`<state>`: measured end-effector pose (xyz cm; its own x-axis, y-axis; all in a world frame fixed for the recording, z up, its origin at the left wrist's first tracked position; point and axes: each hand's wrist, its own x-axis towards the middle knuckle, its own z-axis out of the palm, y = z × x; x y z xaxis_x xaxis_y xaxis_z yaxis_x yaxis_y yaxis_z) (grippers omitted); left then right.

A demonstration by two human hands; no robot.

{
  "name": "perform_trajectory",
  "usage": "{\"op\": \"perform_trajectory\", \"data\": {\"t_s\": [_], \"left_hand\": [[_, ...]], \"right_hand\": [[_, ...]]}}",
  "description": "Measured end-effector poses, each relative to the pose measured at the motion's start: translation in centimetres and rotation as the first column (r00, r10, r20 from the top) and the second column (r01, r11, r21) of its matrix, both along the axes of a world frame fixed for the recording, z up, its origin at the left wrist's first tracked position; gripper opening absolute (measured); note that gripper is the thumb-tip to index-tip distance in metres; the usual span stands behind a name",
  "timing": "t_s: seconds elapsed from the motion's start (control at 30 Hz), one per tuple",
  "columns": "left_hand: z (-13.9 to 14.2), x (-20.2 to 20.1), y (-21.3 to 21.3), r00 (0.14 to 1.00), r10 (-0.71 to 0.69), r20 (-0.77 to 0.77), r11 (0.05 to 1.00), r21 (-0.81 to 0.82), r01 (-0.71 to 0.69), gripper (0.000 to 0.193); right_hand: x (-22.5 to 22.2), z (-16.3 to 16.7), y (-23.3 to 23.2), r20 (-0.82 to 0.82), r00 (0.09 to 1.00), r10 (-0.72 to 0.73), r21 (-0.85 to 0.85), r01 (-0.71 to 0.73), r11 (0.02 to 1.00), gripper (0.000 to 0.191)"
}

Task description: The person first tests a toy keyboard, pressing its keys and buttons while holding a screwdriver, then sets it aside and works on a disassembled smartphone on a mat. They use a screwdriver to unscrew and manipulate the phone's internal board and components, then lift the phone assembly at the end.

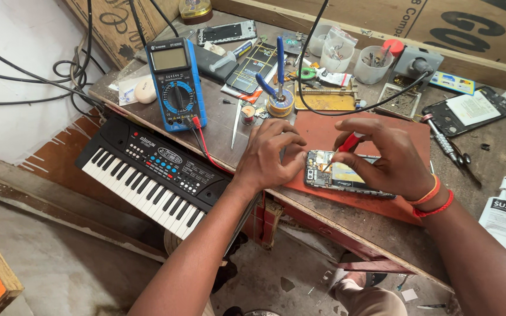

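Observation:
An opened mobile phone (338, 174) with its back cover off lies on a reddish-brown mat (323, 130) at the bench's near edge. My left hand (269, 153) rests on the phone's left end, fingers curled and steadying it. A small red-handled screwdriver (346, 144) is pinched in my right hand (380, 157), its tip pointing down into the upper left part of the phone's circuit board.
A blue multimeter (175, 82) with a red lead stands at the left. A black toy keyboard (153, 175) leans below the bench edge. Blue-handled pliers (275, 76), plastic cups (371, 64), another phone (228, 31) and a black phone frame (468, 111) crowd the bench.

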<state>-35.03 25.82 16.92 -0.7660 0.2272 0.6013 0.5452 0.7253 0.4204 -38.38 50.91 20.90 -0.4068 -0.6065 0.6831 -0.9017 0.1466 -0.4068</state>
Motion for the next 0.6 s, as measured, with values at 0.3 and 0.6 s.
{"op": "perform_trajectory", "data": {"t_s": [0.3, 0.6], "left_hand": [[-0.4, -0.3, -0.1, 1.000, 0.001, 0.019, 1.000, -0.019, -0.001, 0.012], [-0.4, -0.3, -0.1, 0.999, -0.014, 0.040, 1.000, 0.003, 0.014, 0.011]], "right_hand": [[-0.3, -0.4, 1.0, -0.073, 0.987, -0.145, -0.126, 0.135, 0.983, 0.040], [-0.8, -0.8, 3.7, 0.129, 0.985, -0.113, -0.342, 0.151, 0.927, 0.053]]}}
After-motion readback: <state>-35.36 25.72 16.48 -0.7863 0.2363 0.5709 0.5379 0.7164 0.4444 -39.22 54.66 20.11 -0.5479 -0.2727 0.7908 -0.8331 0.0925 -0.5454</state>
